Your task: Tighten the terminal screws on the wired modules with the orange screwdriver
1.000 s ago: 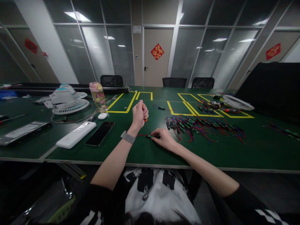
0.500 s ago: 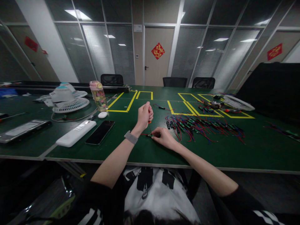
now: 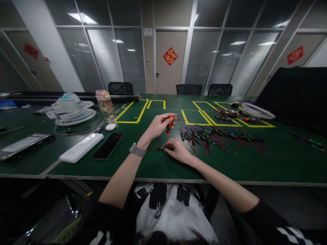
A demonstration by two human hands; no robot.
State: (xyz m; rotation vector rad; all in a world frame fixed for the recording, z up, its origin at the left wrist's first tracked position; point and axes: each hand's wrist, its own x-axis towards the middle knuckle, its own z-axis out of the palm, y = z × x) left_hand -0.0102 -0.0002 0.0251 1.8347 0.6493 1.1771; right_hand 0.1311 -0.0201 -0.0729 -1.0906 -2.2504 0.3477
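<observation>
My left hand (image 3: 161,125) holds an orange and black screwdriver (image 3: 169,126) near the top of its handle, thumb and fingers around it. The shaft points down at a small green circuit board (image 3: 161,148) lying on the table, with a red wire running out to its left. My right hand (image 3: 178,150) pinches the right end of that board and rests on the tabletop. The fingertips cover part of the board, so the exact spot under the screwdriver tip is hard to make out.
Right of my hands lies a pile of wired circuit boards (image 3: 219,134). To the left are a black phone (image 3: 108,145), a white power bank (image 3: 81,147), a water bottle (image 3: 106,106) and a white fan (image 3: 74,114). Yellow tape (image 3: 127,122) marks the green table (image 3: 230,166).
My left hand has turned from a closed fist with its wrist bent to a looser finger grip, so the screwdriver's handle now shows. The right hand stays on the circuit board.
</observation>
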